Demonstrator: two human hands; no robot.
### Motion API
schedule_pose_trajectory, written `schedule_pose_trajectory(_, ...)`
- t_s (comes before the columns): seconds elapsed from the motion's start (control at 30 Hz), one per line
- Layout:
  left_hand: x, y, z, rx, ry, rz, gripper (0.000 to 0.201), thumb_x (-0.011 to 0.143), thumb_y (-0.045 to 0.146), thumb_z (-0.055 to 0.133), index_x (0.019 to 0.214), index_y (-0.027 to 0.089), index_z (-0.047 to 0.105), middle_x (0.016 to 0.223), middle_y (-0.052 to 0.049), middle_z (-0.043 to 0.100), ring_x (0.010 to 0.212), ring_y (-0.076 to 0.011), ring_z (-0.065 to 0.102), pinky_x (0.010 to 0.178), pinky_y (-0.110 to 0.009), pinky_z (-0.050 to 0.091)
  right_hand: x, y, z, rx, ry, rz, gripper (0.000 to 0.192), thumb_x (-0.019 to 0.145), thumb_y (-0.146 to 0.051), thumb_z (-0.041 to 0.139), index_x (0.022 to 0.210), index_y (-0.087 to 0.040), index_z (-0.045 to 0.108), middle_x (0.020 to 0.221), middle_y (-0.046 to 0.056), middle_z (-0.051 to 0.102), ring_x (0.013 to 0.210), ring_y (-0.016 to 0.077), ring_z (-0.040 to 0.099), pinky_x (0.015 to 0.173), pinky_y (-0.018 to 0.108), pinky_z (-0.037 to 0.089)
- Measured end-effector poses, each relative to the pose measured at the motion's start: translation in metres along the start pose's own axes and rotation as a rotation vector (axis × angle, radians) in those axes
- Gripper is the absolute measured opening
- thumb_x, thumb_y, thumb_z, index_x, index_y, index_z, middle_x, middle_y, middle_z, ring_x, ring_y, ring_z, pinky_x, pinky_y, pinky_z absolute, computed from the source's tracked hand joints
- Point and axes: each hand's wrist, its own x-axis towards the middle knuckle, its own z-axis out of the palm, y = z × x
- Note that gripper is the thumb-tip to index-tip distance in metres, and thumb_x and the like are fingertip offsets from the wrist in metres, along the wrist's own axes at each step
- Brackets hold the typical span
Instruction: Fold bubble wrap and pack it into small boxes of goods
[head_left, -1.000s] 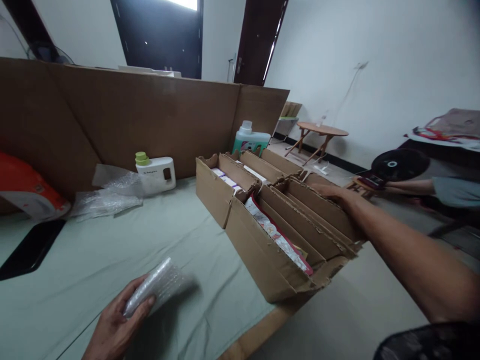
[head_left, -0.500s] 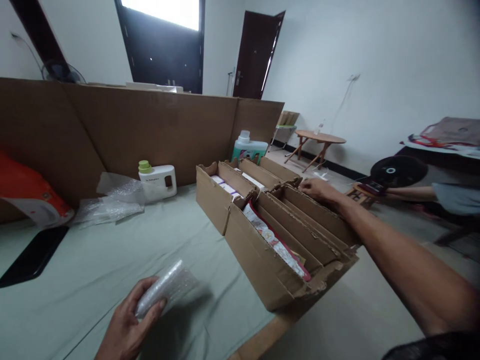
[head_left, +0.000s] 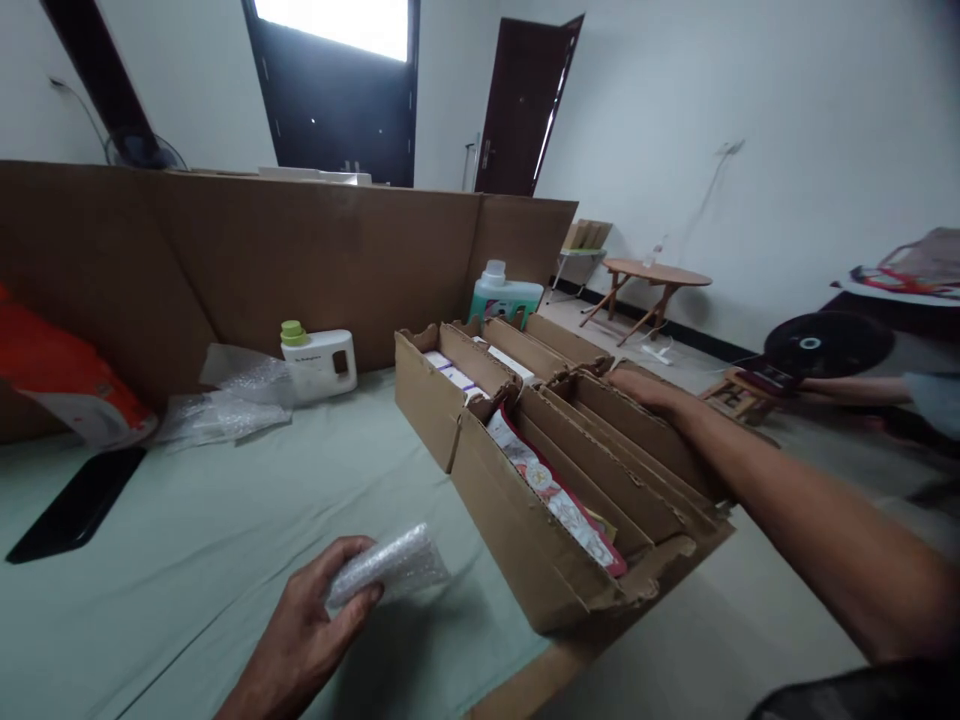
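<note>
My left hand [head_left: 322, 600] is closed around a rolled piece of bubble wrap [head_left: 390, 565], held a little above the green cloth [head_left: 247, 510]. My right hand [head_left: 649, 390] reaches to the far right side of the near cardboard box [head_left: 510, 535], at its rim; its fingers are partly hidden and blurred, so I cannot tell what they grip. Red-and-white packaging [head_left: 551, 490] stands in this box's left compartment. Behind it, a second divided cardboard box [head_left: 424, 395] holds small white-and-purple boxes [head_left: 450, 372]. A cardboard flap [head_left: 697, 400] shows just beyond my right hand.
A white bottle with a green cap [head_left: 319, 365], loose bubble wrap [head_left: 225, 400], a black phone-like slab [head_left: 75, 505] and an orange-and-white pack [head_left: 67, 370] lie to the left. A teal bottle [head_left: 506, 297] stands behind the boxes. Another person's arm [head_left: 862, 390] is beside a fan [head_left: 825, 345].
My left hand has moved right with the bubble wrap, closer to the near box. My right hand has shifted slightly right and down at the rim, and a cardboard flap now shows beyond it.
</note>
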Motion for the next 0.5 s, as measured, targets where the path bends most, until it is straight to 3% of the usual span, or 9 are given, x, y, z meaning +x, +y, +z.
schedule_pose_trajectory(0.07,0.004,0.001,-0.002,0.014,0.016,0.058,0.017,0.089,0.031,0.059,0.099,0.022,0.069,0.095,-0.006,0.073,0.082,-0.0196,0.072,0.069,-0.026,0.058,-0.01,-0.004,-0.024,-0.027,0.05,0.064,0.023,0.093,-0.025,0.062,0.077,-0.013,0.073,0.081,0.007,0.073,0.076,0.0184,0.066,0.068,0.028,0.048)
schedule_pose_trajectory(0.13,0.011,0.011,-0.002,0.061,0.039,0.158,0.018,0.087,0.024,0.06,0.102,0.023,0.071,0.128,-0.012,0.065,0.114,-0.0268,0.066,0.089,-0.036,0.058,-0.031,-0.019,-0.05,-0.043,0.228,0.146,0.021,0.091,-0.021,0.058,0.083,-0.011,0.074,0.086,0.013,0.074,0.078,0.0204,0.065,0.07,0.032,0.045)
schedule_pose_trajectory(0.23,0.024,0.043,-0.001,0.119,0.103,0.34,0.028,0.082,0.015,0.063,0.106,0.026,0.072,0.169,-0.006,0.015,0.15,-0.0383,0.027,0.114,-0.057,0.037,-0.081,-0.071,-0.073,0.1,0.575,0.015,0.017,0.088,-0.025,0.062,0.093,-0.013,0.073,0.093,0.013,0.074,0.081,0.0206,0.064,0.074,0.033,0.046)
schedule_pose_trajectory(0.27,0.029,0.055,0.0,0.122,0.119,0.409,0.032,0.08,0.013,0.064,0.107,0.028,0.073,0.171,0.0,0.0,0.154,-0.0412,0.013,0.117,-0.062,0.028,-0.098,-0.093,-0.074,0.201,0.548,-0.15,0.015,0.087,-0.027,0.063,0.091,-0.016,0.073,0.093,0.01,0.074,0.083,0.0202,0.065,0.075,0.032,0.048)
schedule_pose_trajectory(0.3,0.033,0.066,0.002,0.119,0.123,0.478,0.035,0.078,0.013,0.066,0.107,0.029,0.073,0.17,0.003,-0.008,0.155,-0.043,0.004,0.118,-0.065,0.022,-0.111,-0.115,-0.071,0.303,0.394,-0.33,0.015,0.088,-0.03,0.062,0.092,-0.019,0.073,0.093,0.008,0.074,0.083,0.0199,0.066,0.074,0.031,0.049)
schedule_pose_trajectory(0.33,0.037,0.075,0.002,0.11,0.108,0.538,0.036,0.076,0.012,0.067,0.108,0.029,0.073,0.17,0.003,-0.006,0.155,-0.0435,0.004,0.119,-0.066,0.02,-0.119,-0.135,-0.066,0.362,0.11,-0.506,0.019,0.089,-0.034,0.062,0.096,-0.021,0.074,0.096,0.007,0.074,0.086,0.0202,0.067,0.075,0.03,0.051)
schedule_pose_trajectory(0.4,0.041,0.081,0.002,0.067,0.04,0.573,0.036,0.076,0.01,0.064,0.107,0.027,0.071,0.165,-0.006,0.025,0.148,-0.0378,0.031,0.115,-0.057,0.036,-0.116,-0.16,-0.052,0.426,-0.312,-0.71,0.029,0.091,-0.041,0.061,0.108,-0.022,0.074,0.101,0.007,0.075,0.091,0.021,0.068,0.078,0.031,0.053)
schedule_pose_trajectory(0.43,0.041,0.078,0.001,0.042,0.006,0.544,0.034,0.076,0.009,0.062,0.105,0.026,0.07,0.151,-0.009,0.046,0.135,-0.0313,0.05,0.106,-0.047,0.047,-0.104,-0.163,-0.045,0.418,-0.398,-0.714,0.035,0.092,-0.044,0.057,0.115,-0.021,0.072,0.104,0.007,0.075,0.094,0.0213,0.068,0.081,0.031,0.053)
schedule_pose_trajectory(0.5,0.032,0.06,-0.005,0.01,-0.007,0.439,0.034,0.078,0.008,0.057,0.106,0.024,0.067,0.119,-0.009,0.067,0.104,-0.0212,0.068,0.084,-0.03,0.058,-0.063,-0.155,-0.034,0.307,-0.318,-0.558,0.041,0.097,-0.044,0.047,0.121,-0.02,0.069,0.107,0.008,0.075,0.099,0.0214,0.068,0.085,0.031,0.052)
